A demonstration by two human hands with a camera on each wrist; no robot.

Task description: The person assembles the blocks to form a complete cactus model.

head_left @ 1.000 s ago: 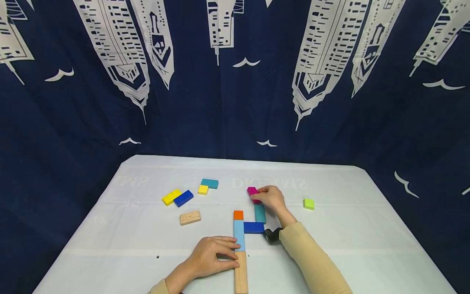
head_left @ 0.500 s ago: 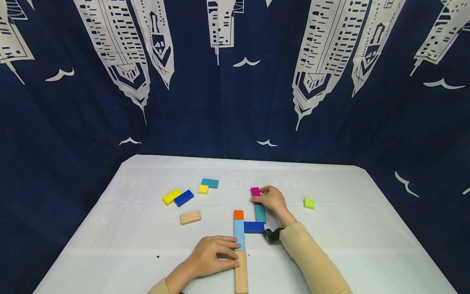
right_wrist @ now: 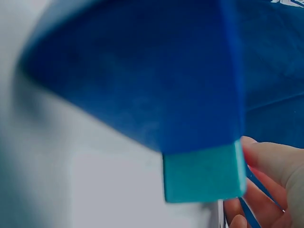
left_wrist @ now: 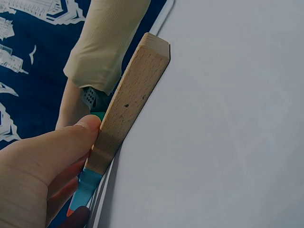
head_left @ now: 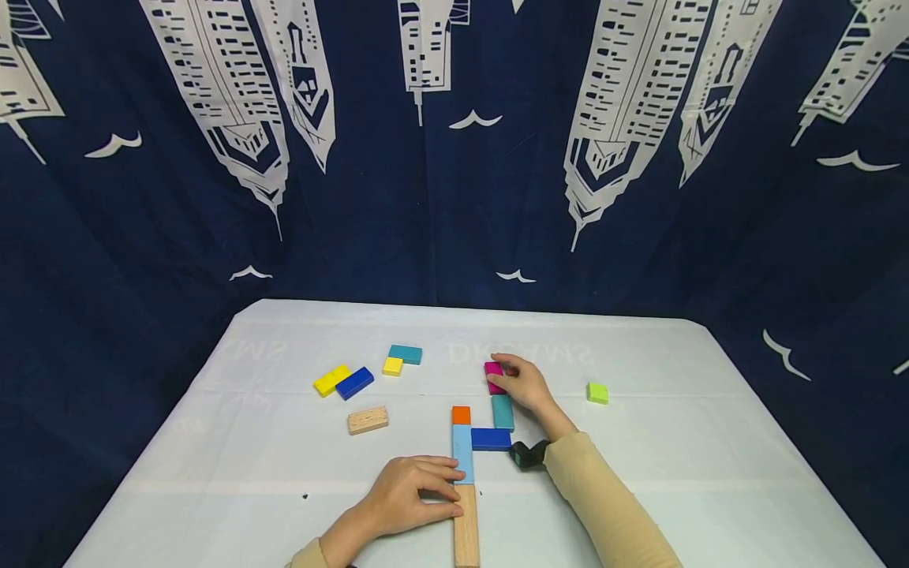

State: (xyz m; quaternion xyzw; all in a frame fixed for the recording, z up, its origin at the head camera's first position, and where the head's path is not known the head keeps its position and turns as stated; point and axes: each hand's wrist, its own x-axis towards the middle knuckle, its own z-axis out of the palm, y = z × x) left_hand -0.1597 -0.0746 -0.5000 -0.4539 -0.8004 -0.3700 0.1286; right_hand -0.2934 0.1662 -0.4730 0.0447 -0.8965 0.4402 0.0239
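Note:
In the head view my left hand (head_left: 415,495) rests with its fingers against a light blue block (head_left: 462,442) and a long natural wood block (head_left: 466,536). The left wrist view shows its thumb at the edge of that wood block (left_wrist: 130,95). An orange block (head_left: 461,415) caps the line. My right hand (head_left: 527,384) touches a magenta block (head_left: 493,368), its index finger at the far end and thumb over the middle. Below that lies a teal block (head_left: 503,412), then a dark blue block (head_left: 491,439) beside the light blue one. In the right wrist view, the near blocks hide the magenta block.
Left of centre lie a yellow block (head_left: 331,380), a blue block (head_left: 355,384), a short wood block (head_left: 368,420), a small yellow block (head_left: 393,366) and a teal block (head_left: 406,354). A lime green block (head_left: 597,394) lies at right. A dark blue printed cloth (head_left: 426,205) hangs behind the table.
The magenta block has turned from slanted to nearly in line with the teal block. My right index finger has moved out to its far end. The left hand stays put.

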